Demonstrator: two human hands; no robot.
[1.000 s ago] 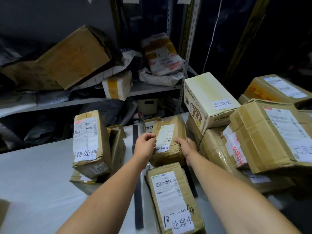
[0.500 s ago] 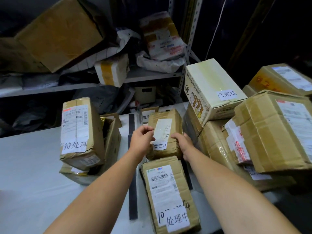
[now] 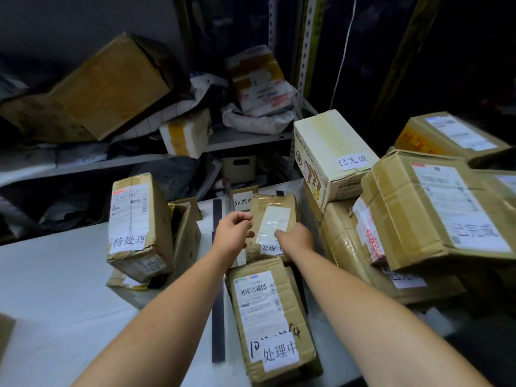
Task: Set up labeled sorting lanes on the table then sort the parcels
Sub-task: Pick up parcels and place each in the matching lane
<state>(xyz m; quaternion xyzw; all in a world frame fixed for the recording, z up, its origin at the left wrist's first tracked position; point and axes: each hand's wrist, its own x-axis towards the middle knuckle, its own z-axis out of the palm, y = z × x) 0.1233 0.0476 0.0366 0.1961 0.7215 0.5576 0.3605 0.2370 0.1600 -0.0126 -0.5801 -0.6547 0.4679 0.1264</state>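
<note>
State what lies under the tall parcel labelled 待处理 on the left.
A flatter brown parcel pokes out beneath the tall parcel; only its near edge shows. The rest is covered.

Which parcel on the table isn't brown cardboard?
The cream-white printed carton with the 已完成 sticker, at the right; every other parcel on the white table is brown cardboard.

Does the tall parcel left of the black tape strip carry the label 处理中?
No, the white label on the tall parcel left of the black tape strip reads 待处理.
</note>
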